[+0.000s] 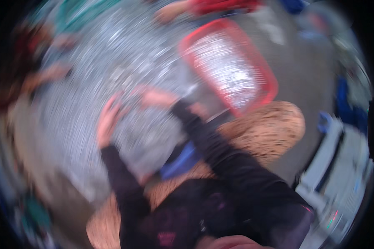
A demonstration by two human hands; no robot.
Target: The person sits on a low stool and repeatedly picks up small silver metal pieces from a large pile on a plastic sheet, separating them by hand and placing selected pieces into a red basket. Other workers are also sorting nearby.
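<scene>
Dark sleeves (245, 170) and spotted trouser legs (270, 128) fill the foreground. Ahead, the left hand (109, 119) and right hand (157, 98) reach close together over a wide heap of shiny pieces (149, 128); blur hides whether either grasps anything, so I cannot tell. To the right, a red basket (271, 88) looks well loaded with a similar glinting load (224, 58): that portion seems done, with much of the heap apparently left outside.
</scene>
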